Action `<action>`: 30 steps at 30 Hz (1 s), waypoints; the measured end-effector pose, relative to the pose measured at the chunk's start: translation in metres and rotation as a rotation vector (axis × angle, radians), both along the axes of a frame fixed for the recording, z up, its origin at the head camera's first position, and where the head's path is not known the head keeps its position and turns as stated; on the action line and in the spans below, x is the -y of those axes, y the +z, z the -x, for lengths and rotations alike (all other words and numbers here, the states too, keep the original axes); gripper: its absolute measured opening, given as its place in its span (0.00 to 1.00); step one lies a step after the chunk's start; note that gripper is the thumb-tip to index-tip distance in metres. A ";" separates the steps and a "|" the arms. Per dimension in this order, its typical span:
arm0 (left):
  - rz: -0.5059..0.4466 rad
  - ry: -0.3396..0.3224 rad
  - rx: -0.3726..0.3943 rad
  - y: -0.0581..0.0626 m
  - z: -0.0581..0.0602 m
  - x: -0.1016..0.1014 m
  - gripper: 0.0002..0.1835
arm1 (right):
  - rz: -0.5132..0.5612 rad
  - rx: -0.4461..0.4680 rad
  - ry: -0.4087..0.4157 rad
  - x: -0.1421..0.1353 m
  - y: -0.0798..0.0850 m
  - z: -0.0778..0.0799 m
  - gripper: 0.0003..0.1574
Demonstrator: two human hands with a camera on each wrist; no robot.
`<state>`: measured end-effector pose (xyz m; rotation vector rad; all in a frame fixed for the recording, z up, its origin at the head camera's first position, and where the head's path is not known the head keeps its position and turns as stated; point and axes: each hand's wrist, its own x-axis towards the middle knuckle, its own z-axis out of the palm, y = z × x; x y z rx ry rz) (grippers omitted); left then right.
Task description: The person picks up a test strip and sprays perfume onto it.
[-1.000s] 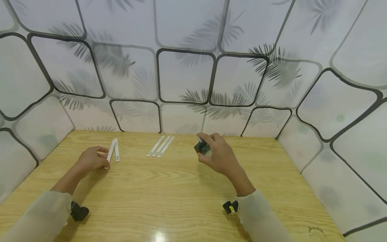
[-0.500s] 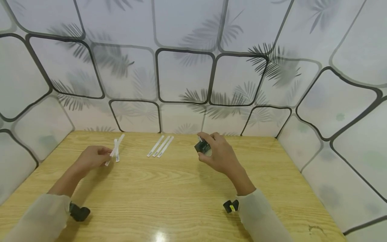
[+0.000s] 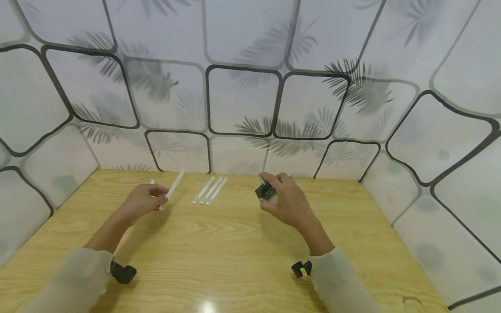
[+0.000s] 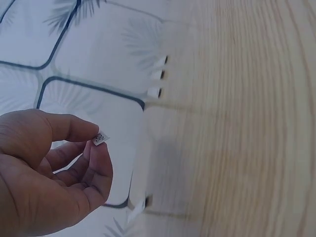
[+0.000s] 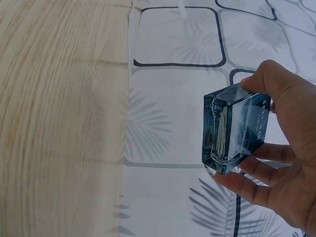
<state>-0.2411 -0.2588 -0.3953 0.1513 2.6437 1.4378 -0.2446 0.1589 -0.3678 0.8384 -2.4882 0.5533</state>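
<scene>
My left hand (image 3: 141, 202) pinches the lower end of a white paper test strip (image 3: 174, 186) between thumb and fingers, its far end pointing up and away. In the left wrist view the held strip (image 4: 100, 138) shows end-on, with small dark print. Behind this hand lies another white strip (image 3: 152, 182), mostly hidden in the head view. My right hand (image 3: 287, 200) grips a dark glass perfume bottle (image 3: 265, 191) above the table, fingers around its edges. The right wrist view shows the square, blue-tinted bottle (image 5: 232, 129) with pale lettering.
Three white strips (image 3: 209, 191) lie side by side on the wooden table (image 3: 219, 252), between the hands. A patterned white wall covering (image 3: 242, 100) rises behind the table and along both sides. Each wrist carries a small black camera (image 3: 123, 273).
My left hand has lifted one strip off the table on the left and carried it rightward towards the three strips. My right hand still holds the perfume bottle in nearly the same place.
</scene>
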 end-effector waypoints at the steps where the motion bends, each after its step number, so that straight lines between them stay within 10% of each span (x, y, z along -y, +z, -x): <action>1: -0.005 -0.003 -0.004 0.000 0.001 -0.004 0.24 | -0.001 -0.001 -0.001 0.000 0.000 -0.001 0.42; 30: -0.195 -0.145 -0.021 -0.006 0.013 -0.141 0.15 | -0.020 -0.028 0.001 0.004 -0.001 -0.001 0.42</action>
